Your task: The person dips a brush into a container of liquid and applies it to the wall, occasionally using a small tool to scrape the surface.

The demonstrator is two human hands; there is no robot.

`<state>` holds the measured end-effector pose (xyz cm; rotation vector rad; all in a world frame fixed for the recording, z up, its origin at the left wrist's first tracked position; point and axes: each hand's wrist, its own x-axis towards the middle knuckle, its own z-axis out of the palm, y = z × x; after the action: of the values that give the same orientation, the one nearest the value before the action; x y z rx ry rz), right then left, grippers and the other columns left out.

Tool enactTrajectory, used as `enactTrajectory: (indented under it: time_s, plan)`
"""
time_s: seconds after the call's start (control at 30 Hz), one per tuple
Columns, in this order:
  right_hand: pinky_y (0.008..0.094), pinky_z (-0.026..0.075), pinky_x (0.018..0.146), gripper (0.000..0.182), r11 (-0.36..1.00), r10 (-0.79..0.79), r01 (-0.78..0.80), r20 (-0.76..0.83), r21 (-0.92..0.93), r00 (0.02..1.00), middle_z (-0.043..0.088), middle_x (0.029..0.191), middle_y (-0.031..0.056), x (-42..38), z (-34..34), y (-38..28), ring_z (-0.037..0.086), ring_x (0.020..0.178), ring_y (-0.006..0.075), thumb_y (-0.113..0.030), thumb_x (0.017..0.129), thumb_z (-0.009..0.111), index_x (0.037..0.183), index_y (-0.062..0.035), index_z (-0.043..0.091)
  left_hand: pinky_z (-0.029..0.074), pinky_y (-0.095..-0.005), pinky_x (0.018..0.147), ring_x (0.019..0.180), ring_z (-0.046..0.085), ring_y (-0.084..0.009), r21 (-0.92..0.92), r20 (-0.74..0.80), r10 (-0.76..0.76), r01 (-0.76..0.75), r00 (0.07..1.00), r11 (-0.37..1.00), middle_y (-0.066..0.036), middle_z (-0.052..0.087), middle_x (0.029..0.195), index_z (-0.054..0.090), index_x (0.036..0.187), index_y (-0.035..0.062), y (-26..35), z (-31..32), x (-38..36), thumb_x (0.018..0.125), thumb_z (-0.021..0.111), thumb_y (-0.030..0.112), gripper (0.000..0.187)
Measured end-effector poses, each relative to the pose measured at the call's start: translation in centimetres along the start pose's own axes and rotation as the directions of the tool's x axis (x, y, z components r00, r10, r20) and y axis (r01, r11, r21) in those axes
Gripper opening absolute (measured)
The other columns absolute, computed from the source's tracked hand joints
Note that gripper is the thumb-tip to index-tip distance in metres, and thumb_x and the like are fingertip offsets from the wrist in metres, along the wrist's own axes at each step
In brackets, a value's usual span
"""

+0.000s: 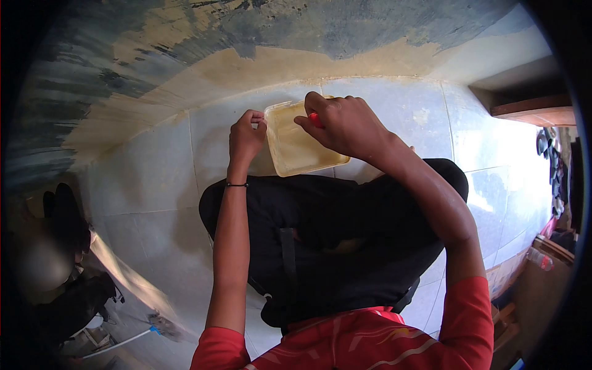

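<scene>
Nearest, your folded legs in black trousers [345,216]; just past them, on pale grey floor tiles [216,154], one shallow, cream-yellow rectangular plastic tub [308,171], probably light, fairly stiff, slick where smeared, best steadied by its outer rim. At it, your right hand [354,126], closed round a glossy red object [316,119], and your left hand [246,139], fingertips drawn in beside the rim, though whether they pinch it cannot be told; beyond, one stained wall [296,61].
</scene>
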<state>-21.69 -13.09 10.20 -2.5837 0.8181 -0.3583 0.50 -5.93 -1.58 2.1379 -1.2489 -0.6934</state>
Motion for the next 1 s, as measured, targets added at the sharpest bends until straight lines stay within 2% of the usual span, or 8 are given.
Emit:
enactTrajectory:
  time_s: [0.13, 0.6, 0.67, 0.7, 0.77, 0.83, 0.87, 1.0]
  plan:
    - [0.0417, 0.050, 0.051, 0.030, 1.000, 0.003, -0.003, -0.012, -0.023, 1.000, 0.061, 0.058, 0.0168, 0.0, 0.1, 0.0, 0.063, 0.056, 0.0344, -0.029, 0.089, 0.059, 0.091, 0.0004, 0.056, 0.054, -0.0319, 0.073, 0.086, 0.068, -0.0218, 0.056, -0.039, 0.107, -0.105, 0.993, 0.993, -0.013, 0.069, 0.094, 0.064, 0.099, 0.0012, -0.3, 0.1, 0.0, 0.084, 0.062, 0.019, 0.024]
    - [0.0429, 0.049, 0.055, 0.030, 0.991, 0.088, -0.085, -0.028, 0.105, 0.996, 0.061, 0.058, 0.0176, 0.1, -1.2, 1.3, 0.063, 0.059, 0.0373, -0.031, 0.089, 0.060, 0.087, -0.0014, 0.056, 0.053, -0.0336, 0.073, 0.083, 0.068, -0.0240, -0.005, -0.005, 0.048, -0.048, 0.999, 0.999, -0.012, 0.070, 0.093, 0.064, 0.100, 0.0032, 0.0, 0.0, -0.1, 0.084, 0.062, 0.018, 0.021]
    - [0.0384, 0.045, 0.051, 0.031, 0.954, 0.137, -0.104, -0.099, 0.281, 0.986, 0.056, 0.058, 0.0144, 0.1, -1.8, 2.7, 0.055, 0.049, 0.0264, -0.031, 0.090, 0.063, 0.081, -0.0018, 0.055, 0.052, -0.0364, 0.076, 0.088, 0.067, -0.0287, -0.030, 0.004, 0.033, -0.033, 0.999, 0.999, -0.011, 0.070, 0.093, 0.064, 0.100, 0.0056, -0.1, 0.0, -0.1, 0.084, 0.062, 0.018, 0.020]
    - [0.0419, 0.045, 0.053, 0.033, 0.927, 0.201, -0.158, -0.096, 0.339, 0.975, 0.060, 0.060, 0.0165, 0.0, -2.4, 3.5, 0.060, 0.054, 0.0331, -0.031, 0.089, 0.063, 0.082, 0.0003, 0.055, 0.052, -0.0364, 0.076, 0.088, 0.067, -0.0288, -0.036, 0.002, 0.029, -0.029, 1.000, 0.999, -0.012, 0.070, 0.093, 0.064, 0.099, 0.0052, -0.1, 0.1, -0.1, 0.084, 0.062, 0.018, 0.020]
    - [0.0349, 0.045, 0.049, 0.030, 0.845, 0.307, -0.197, -0.149, 0.497, 0.940, 0.062, 0.064, 0.0127, -0.2, -3.7, 4.5, 0.060, 0.055, 0.0203, -0.030, 0.090, 0.062, 0.088, -0.0007, 0.057, 0.052, -0.0365, 0.077, 0.088, 0.067, -0.0289, -0.043, -0.002, 0.024, -0.024, 1.000, 0.999, -0.012, 0.070, 0.093, 0.064, 0.099, 0.0049, -0.1, 0.1, -0.1, 0.084, 0.061, 0.018, 0.020]
    - [0.0255, 0.043, 0.045, 0.023, 0.628, 0.492, -0.280, -0.091, 0.726, 0.866, 0.064, 0.071, 0.0080, -0.4, -6.0, 4.4, 0.058, 0.058, 0.0096, -0.026, 0.090, 0.062, 0.093, -0.0032, 0.059, 0.052, -0.0365, 0.077, 0.089, 0.067, -0.0290, -0.038, -0.001, 0.031, -0.031, 1.000, 0.999, -0.012, 0.070, 0.093, 0.063, 0.098, 0.0039, 0.0, 0.1, 0.0, 0.084, 0.061, 0.017, 0.019]
    - [0.0192, 0.039, 0.043, 0.018, 0.562, 0.471, -0.183, -0.130, 0.807, 0.872, 0.066, 0.076, 0.0056, -0.7, -6.7, 4.9, 0.055, 0.054, 0.0071, -0.022, 0.090, 0.060, 0.095, -0.0046, 0.058, 0.052, -0.0365, 0.077, 0.089, 0.067, -0.0290, -0.038, -0.002, 0.030, -0.030, 1.000, 0.999, -0.012, 0.070, 0.093, 0.063, 0.098, 0.0039, -0.1, 0.1, 0.0, 0.084, 0.061, 0.017, 0.019]
    - [0.0223, 0.044, 0.052, 0.014, 0.330, 0.451, -0.071, -0.091, 0.941, 0.888, 0.061, 0.081, 0.0061, -1.3, -8.0, 6.7, 0.056, 0.057, 0.0096, -0.017, 0.091, 0.054, 0.096, -0.0043, 0.056, 0.051, -0.0363, 0.078, 0.089, 0.067, -0.0288, -0.044, -0.002, 0.043, -0.043, 0.999, 0.998, -0.013, 0.070, 0.093, 0.063, 0.098, 0.0032, 0.1, 0.1, -0.2, 0.084, 0.060, 0.016, 0.019]
